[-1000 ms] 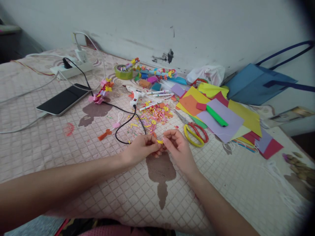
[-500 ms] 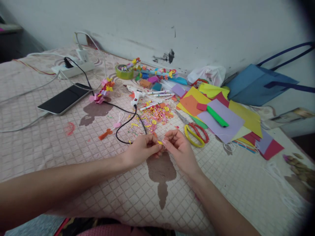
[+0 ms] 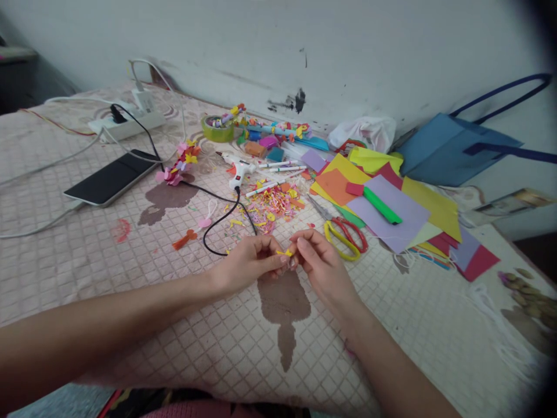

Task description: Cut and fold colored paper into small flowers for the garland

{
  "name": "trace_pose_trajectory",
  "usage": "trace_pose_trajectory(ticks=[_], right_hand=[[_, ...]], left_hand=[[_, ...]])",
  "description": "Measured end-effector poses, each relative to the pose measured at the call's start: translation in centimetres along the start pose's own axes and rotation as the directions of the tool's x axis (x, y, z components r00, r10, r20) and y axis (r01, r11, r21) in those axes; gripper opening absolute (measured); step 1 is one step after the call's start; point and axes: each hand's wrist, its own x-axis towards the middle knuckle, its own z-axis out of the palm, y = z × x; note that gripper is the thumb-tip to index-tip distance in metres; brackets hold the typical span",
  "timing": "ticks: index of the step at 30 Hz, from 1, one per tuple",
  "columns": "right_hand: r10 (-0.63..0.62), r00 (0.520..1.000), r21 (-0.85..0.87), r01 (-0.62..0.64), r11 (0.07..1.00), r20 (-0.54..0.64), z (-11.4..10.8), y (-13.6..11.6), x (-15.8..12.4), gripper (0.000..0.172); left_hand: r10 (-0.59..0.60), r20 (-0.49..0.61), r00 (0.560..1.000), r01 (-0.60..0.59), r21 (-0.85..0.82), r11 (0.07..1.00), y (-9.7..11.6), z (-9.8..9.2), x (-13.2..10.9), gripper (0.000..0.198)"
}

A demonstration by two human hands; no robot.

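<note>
Scrap point(image 3: 285, 253) (yellow) shows more vs. prev.; L hand point(image 3: 255, 261) pinches it, R hand point(image 3: 321, 264) fingers half-curled close by, grip unclear.

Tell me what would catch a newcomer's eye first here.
Probably the overlapping bright paper sheets right of centre, topped by a vivid green object. Next, the blue bag towards the upper right. Then, just below centre, the left hand pinching a small yellow piece, with the right hand close beside it.
</note>
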Motion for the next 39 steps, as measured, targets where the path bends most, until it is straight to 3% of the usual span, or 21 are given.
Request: trace_pose_trajectory(ticks=[4, 11, 15, 17, 21, 24, 27, 30, 32, 35, 39], right_hand=[[0.003, 0.999, 0.055, -0.005, 0.998, 0.04, 0.1, 0.0, -0.1, 0.014], [0.038, 0.998, -0.069, -0.036, 0.997, 0.04, -0.1, 0.3, -0.1, 0.015], [-0.027, 0.999, -0.119, 0.029, 0.992, 0.019, -0.2, 0.0, -0.1, 0.014], [-0.096, 0.992, -0.141, 0.106, 0.984, 0.081, -0.3, -0.5, -0.1, 0.015], [-0.244, 0.932, -0.205, 0.302, 0.931, 0.268, -0.9, -1.5, -0.1, 0.012], [-0.28, 0.916, -0.265, 0.356, 0.896, 0.287, -1.1, -2.0, 0.0, 0.005], [-0.287, 0.927, -0.327, 0.356, 0.875, 0.242, -1.1, -2.0, 0.0, 0.007], [-0.277, 0.94, -0.406, 0.337, 0.849, 0.199, -0.9, -1.9, 0.0, 0.013], [-0.26, 0.948, -0.442, 0.315, 0.84, 0.182, -0.7, -1.6, 0.0, 0.014], [-0.202, 0.968, -0.428, 0.247, 0.869, 0.15, -0.6, -1.2, 0.0, 0.015], [-0.09, 0.988, -0.311, 0.124, 0.942, 0.122, -0.6, -1.0, 0.1, 0.008]], left_hand=[[0.018, 0.007, 1.0, -0.018, 0.009, 1.0, 0.5, -0.1, -0.1, 0.018], [0.061, 0.034, 0.998, -0.064, 0.113, 0.992, 0.7, -0.2, 0.0, 0.018], [-0.075, 0.048, 0.996, 0.076, -0.006, 0.997, 1.1, -0.3, 0.0, 0.021], [-0.162, 0.116, 0.98, 0.178, -0.144, 0.974, 1.4, -0.4, 0.1, 0.019], [-0.343, 0.34, 0.876, 0.449, -0.308, 0.839, 1.7, -0.9, 0.1, 0.015], [-0.379, 0.396, 0.836, 0.513, -0.32, 0.797, 1.6, -1.1, 0.1, 0.015], [-0.324, 0.319, 0.891, 0.41, -0.257, 0.875, 1.4, -0.9, 0.1, 0.022], [-0.128, 0.12, 0.985, 0.132, -0.033, 0.991, 1.4, -0.7, 0.2, 0.026], [0.006, 0.066, 0.998, -0.014, 0.128, 0.992, 1.4, -0.6, 0.2, 0.024], [0.06, 0.052, 0.997, -0.07, 0.229, 0.971, 1.4, -0.7, 0.2, 0.022], [0.033, 0.05, 0.998, -0.043, 0.208, 0.977, 1.2, -0.9, 0.4, 0.021]])
